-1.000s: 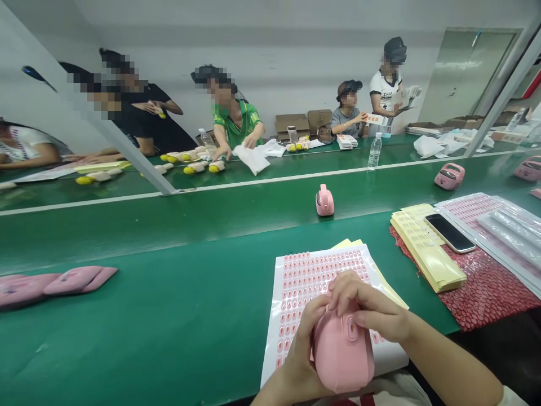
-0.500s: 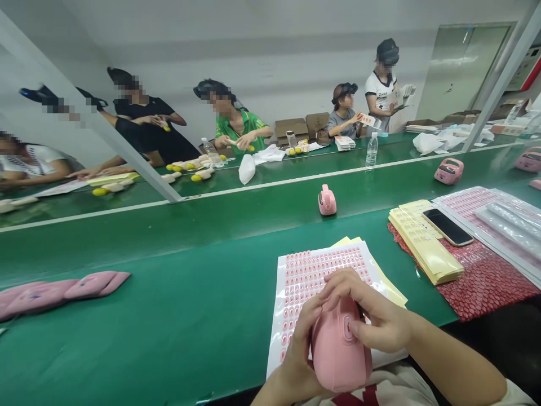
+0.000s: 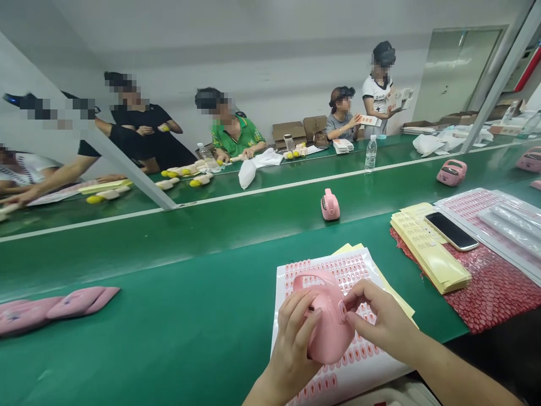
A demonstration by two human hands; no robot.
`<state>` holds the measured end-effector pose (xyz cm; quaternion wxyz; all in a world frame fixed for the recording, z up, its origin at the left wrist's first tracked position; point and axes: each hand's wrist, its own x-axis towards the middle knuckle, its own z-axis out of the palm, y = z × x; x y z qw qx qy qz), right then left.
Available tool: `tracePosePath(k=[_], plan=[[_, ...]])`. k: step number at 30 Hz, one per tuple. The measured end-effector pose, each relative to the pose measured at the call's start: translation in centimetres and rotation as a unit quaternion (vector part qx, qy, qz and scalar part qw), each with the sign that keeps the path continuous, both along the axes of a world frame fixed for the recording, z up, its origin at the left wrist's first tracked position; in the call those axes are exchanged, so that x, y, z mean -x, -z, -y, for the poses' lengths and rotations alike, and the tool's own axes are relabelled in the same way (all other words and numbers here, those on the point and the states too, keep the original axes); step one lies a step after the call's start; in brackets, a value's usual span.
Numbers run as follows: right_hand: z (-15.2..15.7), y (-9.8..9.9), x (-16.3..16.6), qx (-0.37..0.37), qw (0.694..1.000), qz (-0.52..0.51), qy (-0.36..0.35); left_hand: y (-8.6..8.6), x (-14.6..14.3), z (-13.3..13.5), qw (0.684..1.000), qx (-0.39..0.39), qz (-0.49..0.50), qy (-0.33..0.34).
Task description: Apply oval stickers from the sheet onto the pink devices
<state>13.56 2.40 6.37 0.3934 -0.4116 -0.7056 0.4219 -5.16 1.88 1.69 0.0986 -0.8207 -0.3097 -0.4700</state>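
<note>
My left hand is wrapped round a pink plastic housing with a loop handle, holding it tilted above a white sheet of small oval stickers. An oval sticker with a reddish mark sits on the housing's right side. At that spot my right hand is closed, thumb and forefinger pinching at the sticker's edge. Whether the sticker is fully stuck down cannot be seen. Yellow backing paper shows under the sheet's right side.
A similar pink housing stands ahead on the green belt, another farther right. Yellow sheets and a phone lie on red bubble wrap. Pink curved parts lie left. Several co-workers sit or stand across the line.
The housing has turned and moved forward, so its handle now shows. My right hand has come off its top to the sticker on its right side. The left hand still holds it.
</note>
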Motion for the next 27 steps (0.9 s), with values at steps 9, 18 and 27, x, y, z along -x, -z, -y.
tracePosePath(k=[9,18,27], plan=[[-1.6,1.6,-0.1,-0.025,0.998,0.047,0.035,1.4,0.2,-2.1,1.000,0.009,-0.015,0.001],[-3.4,0.9,0.6,0.061,0.988,0.141,0.009,4.2,0.7,-3.4,0.999,0.021,-0.011,0.027],[-4.5,1.2,1.7,0.058,0.986,0.156,-0.005,5.4,0.9,-3.4,0.998,0.053,0.010,-0.010]])
